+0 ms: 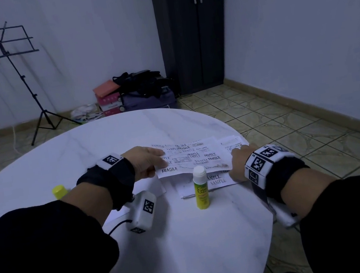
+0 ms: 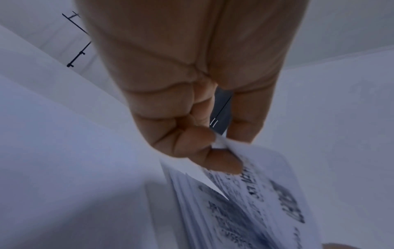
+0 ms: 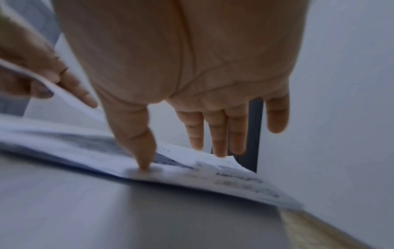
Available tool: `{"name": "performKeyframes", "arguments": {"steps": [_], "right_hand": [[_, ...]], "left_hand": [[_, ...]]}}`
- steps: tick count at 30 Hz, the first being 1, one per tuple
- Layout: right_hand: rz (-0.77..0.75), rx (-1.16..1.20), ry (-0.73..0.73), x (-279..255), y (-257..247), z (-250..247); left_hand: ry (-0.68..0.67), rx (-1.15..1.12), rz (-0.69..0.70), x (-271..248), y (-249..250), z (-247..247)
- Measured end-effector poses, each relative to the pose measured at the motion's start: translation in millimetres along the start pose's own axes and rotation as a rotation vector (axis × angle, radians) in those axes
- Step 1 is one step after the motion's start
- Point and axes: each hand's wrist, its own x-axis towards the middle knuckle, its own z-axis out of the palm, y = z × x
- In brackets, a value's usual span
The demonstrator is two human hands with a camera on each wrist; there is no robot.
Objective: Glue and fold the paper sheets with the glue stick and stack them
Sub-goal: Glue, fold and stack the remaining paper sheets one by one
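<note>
We judge the printed sheet (image 1: 188, 158) thin, limp: left hand (image 1: 146, 163) pinches its edge, right hand (image 1: 239, 162) pressing flat, fingers extended.

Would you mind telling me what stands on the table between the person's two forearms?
In the head view, the uncapped glue stick stands upright there, just in front of the printed paper sheets that both hands touch.

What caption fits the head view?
Left hand pinches a printed sheet; right hand presses it beside the upright glue stick.
</note>
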Motion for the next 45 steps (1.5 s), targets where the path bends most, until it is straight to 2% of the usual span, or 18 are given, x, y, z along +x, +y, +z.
{"name": "performKeyframes", "arguments": {"steps": [3, 8, 12, 17, 20, 22, 24, 32, 36, 40, 42, 45], "right_hand": [[0.009, 0.126, 0.005, -11, -1, -10], [-0.141, 0.376, -0.254, -42, -15, -24], [-0.214, 0.496, -0.28, -61, -31, -19], [-0.188, 0.644, -0.315, -74, -44, -16], [-0.128, 0.723, -0.333, -81, -46, -15], [-0.106, 0.717, -0.29, -84, -48, -14], [-0.106, 0.61, -0.228, -78, -48, -12], [-0.202, 0.534, -0.08, -110, -87, -35], [-0.332, 0.683, -0.044, -115, -113, -46], [-0.422, 0.889, -0.04, -124, -146, -57], [-0.475, 0.922, -0.039, -124, -166, -58], [-0.535, 0.875, 0.045, -122, -199, -55]], "left_hand": [[0.101, -0.008, 0.021, -17, -9, -15], [0.234, 0.001, 0.001, -53, -31, -44], [0.294, 0.037, 0.004, -85, -53, -63], [0.29, 0.192, -0.004, -124, -82, -80], [0.223, 0.329, -0.042, -146, -96, -85], [0.167, 0.448, -0.062, -160, -102, -86], [0.127, 0.597, -0.086, -173, -106, -83], [0.112, 1.096, -0.137, -196, -119, -68], [0.104, 1.206, -0.153, -198, -118, -69], [0.022, 1.223, -0.13, -195, -119, -71], [-0.007, 1.216, -0.126, -192, -121, -72], [-0.029, 1.28, -0.109, -189, -122, -74]]}}
